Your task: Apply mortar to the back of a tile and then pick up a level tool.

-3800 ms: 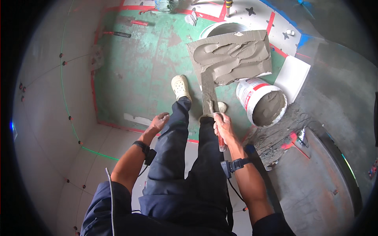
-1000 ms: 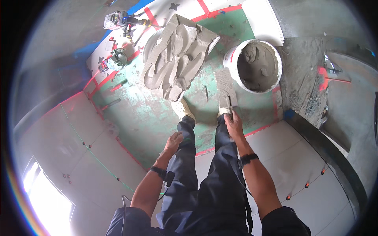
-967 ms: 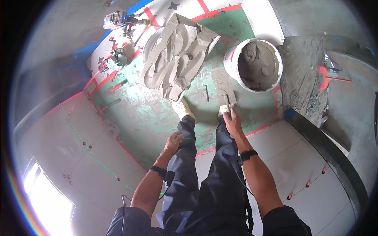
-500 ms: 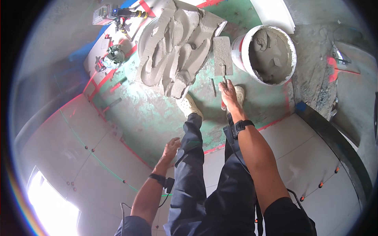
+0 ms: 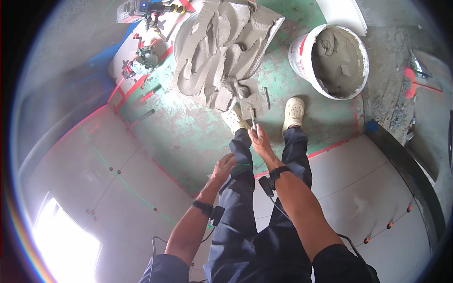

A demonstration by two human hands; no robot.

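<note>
My right hand (image 5: 260, 140) is closed around the handle of a flat rectangular trowel (image 5: 253, 100). The trowel's grey-smeared blade is at the near right edge of a slab thickly coated with wet grey mortar (image 5: 212, 59). A lump of mortar (image 5: 239, 89) lies at the blade's far left part, against the coated slab. My left hand (image 5: 223, 166) hangs beside my left leg, its fingers loosely stretched and holding nothing. At the right, a white bucket (image 5: 302, 59) tilts toward me with grey mortar inside.
My pale clogs (image 5: 293, 113) stand on a green, mortar-stained floor (image 5: 174, 141). A thin dark bar (image 5: 266, 98) lies right of the trowel. Large light tiles (image 5: 349, 174) carry orange-topped spacers (image 5: 389, 225). A laser level on a tripod (image 5: 151, 19) stands at the far left.
My right hand has brought the trowel from beside the bucket leftward and nearer, to the slab's near edge, where a mortar lump now shows. My left hand has risen slightly.
</note>
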